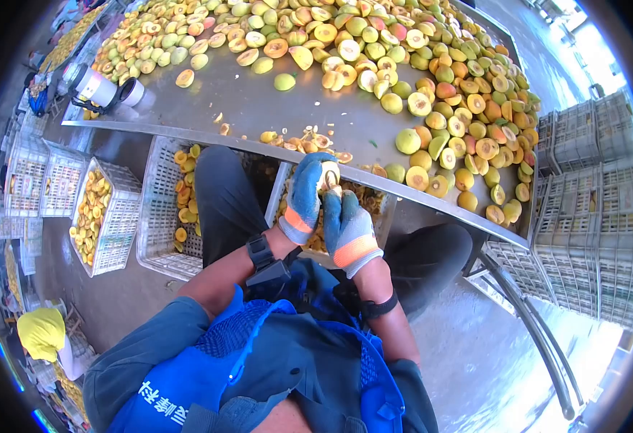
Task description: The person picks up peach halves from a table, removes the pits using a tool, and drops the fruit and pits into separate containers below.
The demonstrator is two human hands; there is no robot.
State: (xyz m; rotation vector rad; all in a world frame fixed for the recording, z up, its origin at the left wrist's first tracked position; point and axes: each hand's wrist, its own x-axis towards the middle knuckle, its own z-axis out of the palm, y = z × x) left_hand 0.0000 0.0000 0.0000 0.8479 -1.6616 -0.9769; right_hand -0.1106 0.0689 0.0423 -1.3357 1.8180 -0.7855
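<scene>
My left hand [305,195], in a blue-coated glove with an orange cuff, is closed round a cut apricot-like fruit half [329,175]. The pale cut face, with a dark ring at its centre, looks toward my right hand. Fingers of my right hand [347,229], gloved alike, are bent together against the lower edge of that half; whatever they may pinch is hidden. Both hands are over the near edge of a metal table [222,94]. Below them, a crate [387,216] of fruit scraps shows between my knees. Small scraps [309,139] lie on the table just beyond my hands.
Many cut fruit halves [417,105] are heaped across the table's far side and right. A silver lamp-like canister [94,85] lies at the left. Crates of fruit [143,209] stand left, stacked crates [583,224] right. A person in yellow [42,333] is far left.
</scene>
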